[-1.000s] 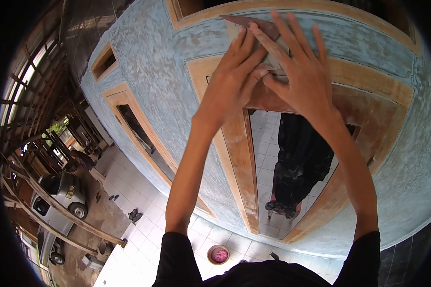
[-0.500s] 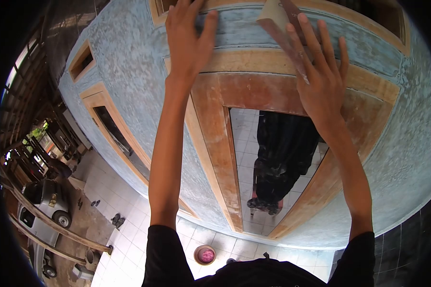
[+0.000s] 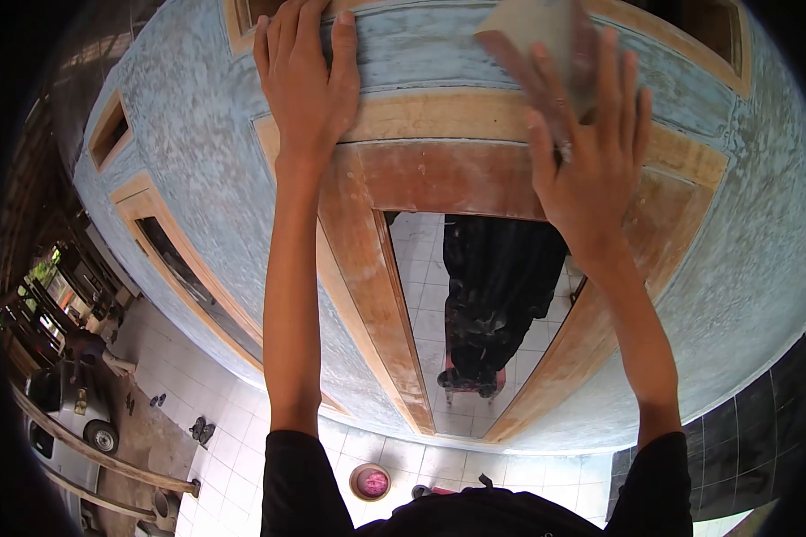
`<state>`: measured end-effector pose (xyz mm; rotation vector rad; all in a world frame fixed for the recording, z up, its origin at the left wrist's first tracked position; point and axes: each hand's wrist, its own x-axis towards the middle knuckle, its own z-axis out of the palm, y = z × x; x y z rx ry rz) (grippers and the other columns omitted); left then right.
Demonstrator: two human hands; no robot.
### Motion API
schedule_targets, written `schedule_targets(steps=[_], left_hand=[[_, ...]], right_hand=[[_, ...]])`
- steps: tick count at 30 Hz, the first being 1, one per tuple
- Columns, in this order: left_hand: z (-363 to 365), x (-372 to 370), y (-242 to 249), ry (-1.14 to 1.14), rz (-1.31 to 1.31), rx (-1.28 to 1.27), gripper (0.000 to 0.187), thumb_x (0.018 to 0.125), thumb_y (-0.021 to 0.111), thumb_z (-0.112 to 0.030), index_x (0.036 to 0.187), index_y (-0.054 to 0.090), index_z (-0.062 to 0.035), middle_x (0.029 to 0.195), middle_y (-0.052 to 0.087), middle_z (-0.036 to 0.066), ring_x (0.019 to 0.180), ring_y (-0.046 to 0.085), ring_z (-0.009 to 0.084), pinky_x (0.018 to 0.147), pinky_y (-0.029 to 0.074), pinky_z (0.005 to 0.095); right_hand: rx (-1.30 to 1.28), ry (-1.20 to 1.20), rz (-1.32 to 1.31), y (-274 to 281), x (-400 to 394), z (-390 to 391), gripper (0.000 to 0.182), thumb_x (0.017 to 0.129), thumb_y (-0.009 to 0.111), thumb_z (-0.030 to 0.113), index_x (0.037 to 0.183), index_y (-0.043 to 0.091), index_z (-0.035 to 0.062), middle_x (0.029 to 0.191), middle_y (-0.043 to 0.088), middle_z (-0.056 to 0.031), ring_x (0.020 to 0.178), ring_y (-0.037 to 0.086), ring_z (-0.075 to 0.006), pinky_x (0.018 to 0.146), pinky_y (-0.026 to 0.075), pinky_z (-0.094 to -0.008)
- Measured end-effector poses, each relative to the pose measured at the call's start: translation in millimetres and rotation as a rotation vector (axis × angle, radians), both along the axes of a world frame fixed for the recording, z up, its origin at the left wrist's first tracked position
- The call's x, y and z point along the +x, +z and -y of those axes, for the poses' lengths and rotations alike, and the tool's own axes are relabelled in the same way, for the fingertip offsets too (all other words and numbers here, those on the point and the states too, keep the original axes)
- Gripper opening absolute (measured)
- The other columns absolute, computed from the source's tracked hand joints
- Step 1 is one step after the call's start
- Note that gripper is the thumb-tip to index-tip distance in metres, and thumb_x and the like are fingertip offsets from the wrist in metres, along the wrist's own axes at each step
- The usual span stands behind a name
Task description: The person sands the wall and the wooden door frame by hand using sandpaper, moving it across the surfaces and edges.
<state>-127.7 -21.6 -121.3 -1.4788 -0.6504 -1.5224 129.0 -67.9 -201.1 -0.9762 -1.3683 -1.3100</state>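
Observation:
A bent sheet of sandpaper [image 3: 533, 31], pale on one face and reddish brown on the other, is held at the fingers of my right hand [image 3: 591, 183]. That hand is spread over the blue-grey painted wall [image 3: 430, 54] above the window; part of the sheet lies behind its fingers and is blurred. My left hand [image 3: 306, 94] rests with fingers stretched up at the upper left, by the corner of a small wooden vent frame [image 3: 239, 27]. Below both hands run a light wood strip [image 3: 448, 114] and the reddish-brown window frame [image 3: 457, 174].
Dark window glass [image 3: 421, 295] reflects a person in dark clothes. On the white tiled floor [image 3: 398, 447] stands a bowl with something pink [image 3: 370, 482]. Shoes [image 3: 202, 430], a wooden rail [image 3: 107, 452] and a parked vehicle [image 3: 76, 416] are at lower left, with another person [image 3: 90, 347] beyond.
My left hand has shifted left and settled at the vent frame's corner. My right hand has moved slightly down, the sandpaper still with it. The view has turned a little.

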Motion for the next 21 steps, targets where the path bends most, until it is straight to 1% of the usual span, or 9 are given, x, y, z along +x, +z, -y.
schedule_targets(steps=[1,3,4,9,13,16,18,21], left_hand=[[0,0,0,-0.004,0.005,0.003,0.037,0.105,0.044,-0.025,0.128,0.062,-0.0022,0.130,0.061,0.017,0.130,0.051,0.0349,0.119,0.027,0.0492],[0,1,-1,-0.004,0.011,0.005,0.037,0.105,0.044,-0.025,0.128,0.062,-0.0016,0.129,0.061,0.017,0.129,0.051,0.0353,0.119,0.027,0.0494],[0,2,-1,-0.009,0.015,0.008,0.037,0.105,0.044,-0.025,0.128,0.062,-0.0016,0.129,0.061,0.017,0.129,0.051,0.0353,0.119,0.027,0.0494],[0,2,-2,-0.017,0.013,0.012,0.036,0.105,0.046,-0.023,0.129,0.062,-0.0013,0.131,0.061,0.018,0.130,0.051,0.0357,0.120,0.027,0.0497],[0,3,-2,-0.015,0.029,0.002,0.036,0.104,0.047,-0.023,0.129,0.062,-0.0018,0.132,0.060,0.018,0.131,0.051,0.0358,0.120,0.026,0.0501],[0,2,-3,-0.036,0.016,0.013,0.036,0.104,0.047,-0.023,0.130,0.061,-0.0025,0.133,0.060,0.018,0.131,0.050,0.0362,0.120,0.026,0.0504],[0,2,-3,-0.048,0.026,0.000,0.036,0.103,0.047,-0.022,0.130,0.061,-0.0029,0.134,0.060,0.018,0.132,0.050,0.0366,0.120,0.026,0.0506],[1,3,-3,-0.044,0.025,-0.006,0.036,0.103,0.047,-0.022,0.130,0.061,-0.0026,0.133,0.060,0.018,0.132,0.050,0.0369,0.120,0.026,0.0506]], right_hand=[[0.003,-0.004,0.005,0,0,0,0.047,0.103,0.052,0.044,0.150,0.051,0.0381,0.167,0.027,-0.0107,0.153,0.029,-0.0337,0.123,0.020,-0.0554],[0.073,0.037,-0.059,0,-1,-2,0.046,0.103,0.052,0.045,0.148,0.054,0.0367,0.166,0.029,-0.0145,0.151,0.030,-0.0346,0.122,0.021,-0.0547],[0.077,0.033,-0.055,0,-2,-2,0.046,0.103,0.052,0.045,0.148,0.054,0.0367,0.166,0.029,-0.0145,0.151,0.030,-0.0346,0.122,0.021,-0.0547],[-0.003,0.056,0.025,1,1,3,0.043,0.104,0.051,0.045,0.145,0.058,0.0339,0.164,0.031,-0.0163,0.150,0.030,-0.0349,0.122,0.022,-0.0536],[0.003,0.026,0.034,-1,9,4,0.043,0.105,0.050,0.043,0.146,0.058,0.0337,0.163,0.030,-0.0175,0.150,0.030,-0.0347,0.122,0.022,-0.0542],[0.034,0.034,-0.020,1,4,5,0.042,0.105,0.050,0.041,0.146,0.057,0.0332,0.163,0.029,-0.0180,0.150,0.031,-0.0347,0.122,0.022,-0.0541],[0.031,0.085,-0.047,-1,4,2,0.043,0.103,0.055,0.041,0.146,0.057,0.0363,0.165,0.027,-0.0173,0.151,0.028,-0.0380,0.123,0.019,-0.0572],[0.023,0.130,0.017,-3,6,-1,0.046,0.103,0.056,0.040,0.148,0.054,0.0363,0.166,0.025,-0.0181,0.151,0.028,-0.0380,0.122,0.021,-0.0573]])
